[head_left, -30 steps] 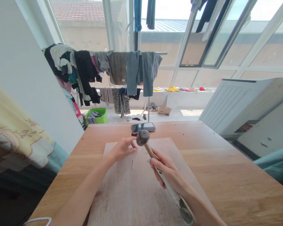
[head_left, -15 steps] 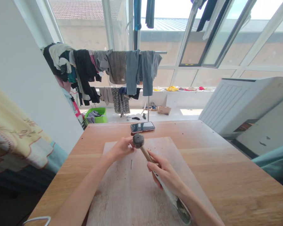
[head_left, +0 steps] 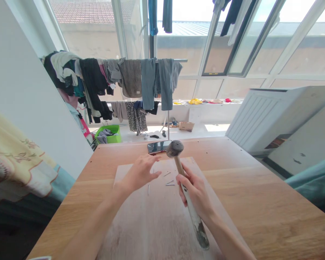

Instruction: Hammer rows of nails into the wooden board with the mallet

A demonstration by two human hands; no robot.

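Note:
My right hand is wrapped round the handle of a hammer. The hammer's round dark head is raised above the far part of a pale board, and its worn wooden handle slopes back toward me. Over the board's left side, my left hand is open with its thumb and fingers apart. Beside its fingertips a thin nail shows faintly; I cannot make out how it stands. Several loose nails lie between my hands, and a single nail stands or lies nearer to me.
A phone lies beyond the board, partly behind the hammer head. The board rests on a wooden table. Past the table's far edge are a clothes rack with laundry, a green basket and a white cabinet at the right.
The hammer has swung up and to the right. My left hand has opened and moved slightly back from where its fingers were pinched, and the loose nails behind the hammer now show.

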